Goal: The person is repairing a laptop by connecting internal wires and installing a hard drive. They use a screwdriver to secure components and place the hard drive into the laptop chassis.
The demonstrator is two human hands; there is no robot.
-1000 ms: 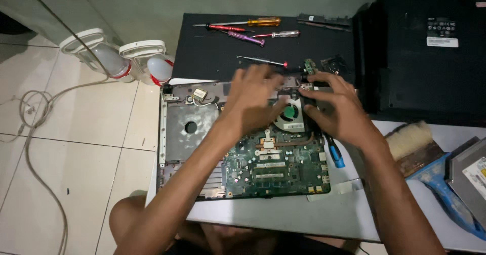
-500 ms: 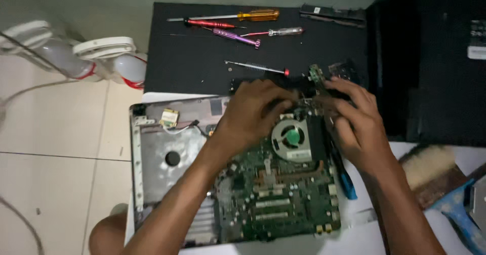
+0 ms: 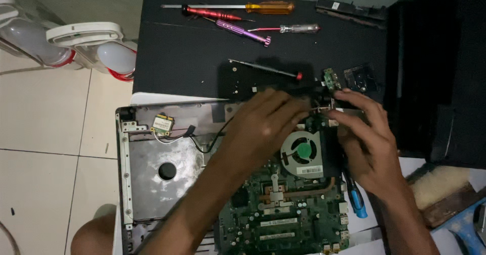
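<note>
An opened laptop base (image 3: 147,174) lies in front of me with its green motherboard (image 3: 288,214) exposed and a round cooling fan (image 3: 302,151) near the top. My left hand (image 3: 263,126) rests on the board's upper edge beside the fan, fingers curled over small parts there. On the fan's right my right hand (image 3: 367,138) pinches at the same upper corner near a small connector. What the fingertips grip is hidden. A small wireless card (image 3: 163,124) with thin wires sits at the base's upper left.
Several screwdrivers (image 3: 238,12) lie on a black mat (image 3: 187,57) beyond the laptop. A blue-handled tool (image 3: 357,202) lies right of the board, a brush (image 3: 440,186) further right. White lamps (image 3: 96,47) stand on the tiled floor at left. A dark case (image 3: 445,73) fills the right.
The view has shifted down and closer to the laptop. Both hands have stayed at the board's upper edge by the fan, with the fingers drawing nearer together at the top corner.
</note>
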